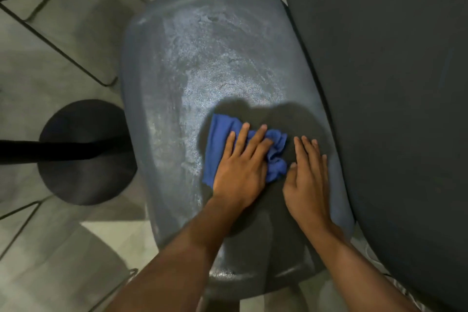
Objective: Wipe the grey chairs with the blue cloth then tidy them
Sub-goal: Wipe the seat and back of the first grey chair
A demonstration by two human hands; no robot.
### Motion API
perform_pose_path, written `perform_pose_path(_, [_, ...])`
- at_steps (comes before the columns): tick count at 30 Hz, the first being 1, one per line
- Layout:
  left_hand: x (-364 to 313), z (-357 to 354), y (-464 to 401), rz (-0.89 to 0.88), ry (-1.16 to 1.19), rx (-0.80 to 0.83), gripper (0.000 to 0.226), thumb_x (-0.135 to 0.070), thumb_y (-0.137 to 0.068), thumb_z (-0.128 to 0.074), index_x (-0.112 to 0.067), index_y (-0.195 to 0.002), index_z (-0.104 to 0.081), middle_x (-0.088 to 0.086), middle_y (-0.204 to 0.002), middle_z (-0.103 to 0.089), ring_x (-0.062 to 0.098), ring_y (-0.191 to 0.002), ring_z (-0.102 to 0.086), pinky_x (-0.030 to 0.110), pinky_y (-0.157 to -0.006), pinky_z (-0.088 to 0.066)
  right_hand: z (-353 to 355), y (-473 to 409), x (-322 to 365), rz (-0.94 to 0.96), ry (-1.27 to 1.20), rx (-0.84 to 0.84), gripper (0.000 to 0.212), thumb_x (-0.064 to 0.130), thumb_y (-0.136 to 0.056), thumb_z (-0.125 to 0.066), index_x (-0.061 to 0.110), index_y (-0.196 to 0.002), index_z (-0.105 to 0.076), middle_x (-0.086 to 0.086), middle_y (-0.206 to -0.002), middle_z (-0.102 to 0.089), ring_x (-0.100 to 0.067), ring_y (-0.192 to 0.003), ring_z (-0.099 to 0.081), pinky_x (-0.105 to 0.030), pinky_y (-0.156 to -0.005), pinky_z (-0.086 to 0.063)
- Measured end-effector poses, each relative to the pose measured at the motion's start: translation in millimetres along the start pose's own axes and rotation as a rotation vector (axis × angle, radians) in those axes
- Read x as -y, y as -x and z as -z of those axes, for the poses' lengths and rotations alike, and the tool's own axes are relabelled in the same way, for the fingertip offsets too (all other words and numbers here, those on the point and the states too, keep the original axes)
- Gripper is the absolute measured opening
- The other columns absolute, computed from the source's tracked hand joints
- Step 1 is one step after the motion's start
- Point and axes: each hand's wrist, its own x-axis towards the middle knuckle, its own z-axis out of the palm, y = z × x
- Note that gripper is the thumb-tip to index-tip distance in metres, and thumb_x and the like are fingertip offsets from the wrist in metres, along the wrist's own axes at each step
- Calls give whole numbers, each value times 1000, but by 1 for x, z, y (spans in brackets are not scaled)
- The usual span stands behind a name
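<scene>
A grey plastic chair (202, 58) fills the middle of the view, its seat showing pale smeared streaks. The blue cloth (217, 139) lies bunched on the near right part of the seat. My left hand (240, 167) presses flat on the cloth with fingers spread and straight. Just right of the cloth, my right hand (309, 172) rests flat on the bare seat, its thumb close to the cloth's crumpled edge.
A large dark round tabletop (392, 83) overhangs the chair's right side. A black round pedestal base (83, 154) with a dark post stands on the floor to the left. Thin black metal chair legs (63, 33) cross the tiled floor at upper left and lower left.
</scene>
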Motion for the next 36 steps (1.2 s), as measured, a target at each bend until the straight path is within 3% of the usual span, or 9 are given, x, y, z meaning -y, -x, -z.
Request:
perform_pose_path(5, [59,14,51,193,-85,7,50,-34,-99,-37,-23,-146,-53,-2,-166,-33,34,-155,-24,53,-126,-15,10,3,21,1,-55,55,58,13,-96,-32,10,-153,-41,-7,-160,-38,-23,-154,-22,-47,-125,-18])
perform_pose_path(10, [33,19,-11,522,17,-65,60,-34,-99,-25,-23,-156,-37,1,-171,-19,38,-157,-10,56,-126,-3,6,-2,29,1,-88,70,59,14,-95,-33,10,-153,-39,-8,-160,-37,-24,-154,-22,-49,-125,-19])
perform_pose_path(15, [-29,-2,17,250,7,-5,59,-40,-106,-25,-24,-163,-25,0,-172,-13,33,-159,-6,55,-127,-11,6,-12,23,-32,-61,164,78,39,-86,-15,8,-154,-37,-11,-162,-34,-27,-154,-22,-47,-126,-15])
perform_pose_path(18, [-33,1,82,129,4,57,56,-41,-106,-37,-27,-160,-32,-2,-170,-23,31,-158,-13,54,-126,-17,13,0,9,40,78,175,67,27,-90,-22,8,-150,-45,-13,-160,-36,-29,-153,-24,-55,-124,-18])
perform_pose_path(22, [7,17,141,208,-30,90,51,-41,-105,-38,-27,-152,-47,0,-167,-32,35,-155,-24,57,-123,-21,20,25,-21,156,295,270,56,26,-102,-28,21,-158,-31,0,-168,-19,-20,-157,-8,-53,-125,-11])
perform_pose_path(28, [18,6,60,623,1,-49,56,-37,-105,-31,-27,-159,-33,1,-169,-27,39,-155,-22,61,-123,-18,16,26,-23,165,419,263,57,32,-104,-24,23,-160,-22,0,-169,-15,-21,-157,-6,-52,-126,-9])
perform_pose_path(30, [-11,-4,49,578,39,-61,58,-38,-106,-30,-24,-163,-26,2,-170,-22,39,-156,-16,61,-125,-13,16,28,-24,172,432,256,57,31,-104,-23,22,-160,-23,-1,-168,-16,-23,-157,-8,-52,-126,-10])
perform_pose_path(33, [-52,-8,88,333,55,36,59,-40,-108,-30,-27,-165,-18,-1,-172,-13,35,-158,-8,60,-125,-14,16,27,-24,170,439,251,57,31,-104,-22,21,-159,-24,-2,-168,-18,-23,-156,-9,-53,-125,-14])
perform_pose_path(36, [-48,-1,140,272,87,105,55,-41,-109,-33,-32,-163,-24,-4,-171,-17,33,-158,-9,58,-124,-17,20,29,-20,170,433,258,55,30,-105,-24,20,-159,-27,-2,-168,-20,-23,-157,-9,-53,-125,-15])
